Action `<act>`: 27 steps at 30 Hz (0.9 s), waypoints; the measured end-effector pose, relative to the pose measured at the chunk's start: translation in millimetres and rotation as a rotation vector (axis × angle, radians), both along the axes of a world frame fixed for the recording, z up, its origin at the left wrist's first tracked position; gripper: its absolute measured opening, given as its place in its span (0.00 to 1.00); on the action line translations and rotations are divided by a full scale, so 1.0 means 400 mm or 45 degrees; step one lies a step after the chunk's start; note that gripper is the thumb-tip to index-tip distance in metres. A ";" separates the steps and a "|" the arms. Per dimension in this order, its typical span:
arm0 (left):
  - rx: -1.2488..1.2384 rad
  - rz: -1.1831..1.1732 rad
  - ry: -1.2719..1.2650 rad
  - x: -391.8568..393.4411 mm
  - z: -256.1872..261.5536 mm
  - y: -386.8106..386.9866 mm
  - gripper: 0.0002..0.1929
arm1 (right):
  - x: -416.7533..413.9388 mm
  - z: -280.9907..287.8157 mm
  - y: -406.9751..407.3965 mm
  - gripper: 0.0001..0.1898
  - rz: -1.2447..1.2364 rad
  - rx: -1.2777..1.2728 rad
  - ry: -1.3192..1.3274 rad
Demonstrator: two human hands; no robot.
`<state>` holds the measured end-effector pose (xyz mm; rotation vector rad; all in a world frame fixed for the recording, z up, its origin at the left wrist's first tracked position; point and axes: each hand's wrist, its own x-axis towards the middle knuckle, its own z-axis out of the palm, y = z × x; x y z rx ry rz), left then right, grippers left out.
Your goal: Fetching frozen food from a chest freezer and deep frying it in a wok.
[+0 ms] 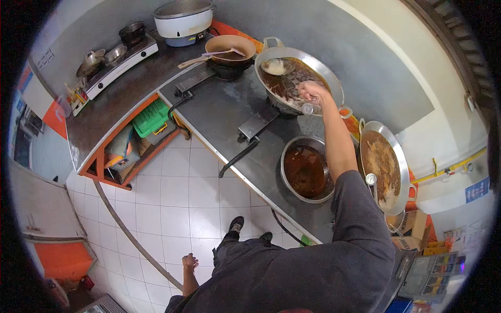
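My right hand [312, 92] is closed over the large metal wok [336, 84] of dark bubbling oil. It seems to hold a thin handle leading to the round skimmer [277, 66], which carries something pale in the oil. A dial thermometer [307, 108] stands at the wok's near rim, just below my hand. My left hand [190, 261] hangs low over the floor, fingers curled, with nothing visible in it. Below my right forearm a steel bowl [287, 150] holds dark reddish-brown liquid. In the second wok [400, 156], at the right, brown strips lie in foamy oil beside another dial thermometer [371, 179].
A tan pan [231, 40] with a spatula sits on a burner behind the wok. Gas valves with black hoses [239, 158] cross the counter's front edge. A white two-burner stove [123, 67] and a large rice cooker [183, 21] stand at upper left. Cardboard boxes [411, 231] are at right.
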<state>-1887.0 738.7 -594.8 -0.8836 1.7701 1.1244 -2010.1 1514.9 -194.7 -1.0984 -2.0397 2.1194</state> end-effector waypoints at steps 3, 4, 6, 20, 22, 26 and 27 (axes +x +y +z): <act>0.038 0.012 0.031 -0.014 0.002 -0.009 0.13 | 0.015 -0.008 -0.006 0.15 0.025 -0.111 0.068; 0.030 0.019 0.051 -0.018 0.005 -0.011 0.13 | 0.020 -0.008 -0.016 0.16 0.038 -0.132 0.082; 0.021 0.015 0.068 -0.021 0.006 -0.024 0.12 | 0.034 -0.003 -0.029 0.16 0.013 -0.132 0.082; 0.167 -0.173 -0.024 0.018 -0.050 -0.064 0.14 | 0.465 0.097 -0.265 0.10 -0.187 0.445 0.143; 0.135 -0.217 -0.049 0.021 -0.040 -0.045 0.14 | 0.574 0.093 -0.381 0.11 -0.302 0.579 0.133; 0.081 -0.328 -0.048 0.032 -0.044 -0.055 0.15 | 0.736 0.012 -0.636 0.10 -0.523 0.677 -0.035; 0.004 -0.381 -0.045 0.030 -0.023 -0.043 0.16 | 0.769 -0.022 -0.692 0.09 -0.556 0.735 -0.129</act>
